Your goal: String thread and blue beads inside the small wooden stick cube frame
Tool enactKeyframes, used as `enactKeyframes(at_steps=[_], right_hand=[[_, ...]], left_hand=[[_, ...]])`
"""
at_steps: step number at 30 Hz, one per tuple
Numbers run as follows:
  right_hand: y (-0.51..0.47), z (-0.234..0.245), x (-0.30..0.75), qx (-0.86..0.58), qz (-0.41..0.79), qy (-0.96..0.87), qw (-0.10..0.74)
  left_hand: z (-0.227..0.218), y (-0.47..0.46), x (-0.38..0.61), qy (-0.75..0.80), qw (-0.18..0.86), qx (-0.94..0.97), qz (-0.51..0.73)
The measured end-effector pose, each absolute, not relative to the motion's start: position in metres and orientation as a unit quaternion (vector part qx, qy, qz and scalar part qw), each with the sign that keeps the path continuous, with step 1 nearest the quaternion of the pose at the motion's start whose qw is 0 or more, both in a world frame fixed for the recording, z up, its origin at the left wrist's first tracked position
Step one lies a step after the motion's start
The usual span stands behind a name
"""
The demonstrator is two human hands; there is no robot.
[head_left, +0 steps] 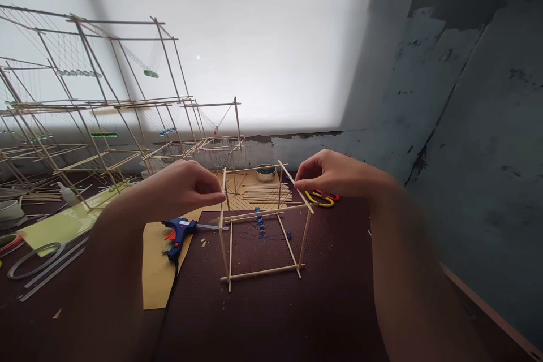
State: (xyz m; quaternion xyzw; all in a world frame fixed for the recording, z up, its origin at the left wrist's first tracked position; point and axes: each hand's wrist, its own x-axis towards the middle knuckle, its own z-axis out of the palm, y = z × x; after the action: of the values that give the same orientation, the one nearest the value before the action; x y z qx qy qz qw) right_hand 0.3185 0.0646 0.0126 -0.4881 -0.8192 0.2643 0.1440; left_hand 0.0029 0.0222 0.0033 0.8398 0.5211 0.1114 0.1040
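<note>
A small open box frame of thin wooden sticks (262,272) stands on the dark table in front of me. Blue glass marbles (260,222) hang on threads inside it in a row, and another blue marble (289,235) is off to the right. My left hand (182,184) pinches the frame's top left stick, fingertips closed against it. On the opposite side, my right hand (335,172) has its thumb and fingers closed on the top right stick. Whether the fingertips also hold thread there is too fine to make out.
A blue glue gun (181,236) lies left of the frame on cardboard (158,280). Behind are loose sticks (269,193), a bowl (266,173) and scissors with yellow and red handles (320,199). Larger stick structures (87,62) fill the left; clear glue sticks (53,268) lie below them.
</note>
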Motion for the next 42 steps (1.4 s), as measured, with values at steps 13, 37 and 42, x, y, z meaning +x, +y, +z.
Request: enactKeyframes(at_steps=[13, 37, 42], right_hand=[[0.0685, 0.0107, 0.3208, -0.493, 0.293, -0.812, 0.105], [0.0672, 0.0118, 0.3169, -0.496, 0.321, -0.802, 0.092], [0.0664, 0.0121, 0.3166, -0.494, 0.325, -0.801, 0.095]], left_hand=[[0.0034, 0.0209, 0.0042, 0.523, 0.096, 0.841, 0.095], [0.0044, 0.0218, 0.0070, 0.517, 0.087, 0.847, 0.084], [0.0040, 0.0221, 0.0070, 0.511, 0.090, 0.851, 0.085]])
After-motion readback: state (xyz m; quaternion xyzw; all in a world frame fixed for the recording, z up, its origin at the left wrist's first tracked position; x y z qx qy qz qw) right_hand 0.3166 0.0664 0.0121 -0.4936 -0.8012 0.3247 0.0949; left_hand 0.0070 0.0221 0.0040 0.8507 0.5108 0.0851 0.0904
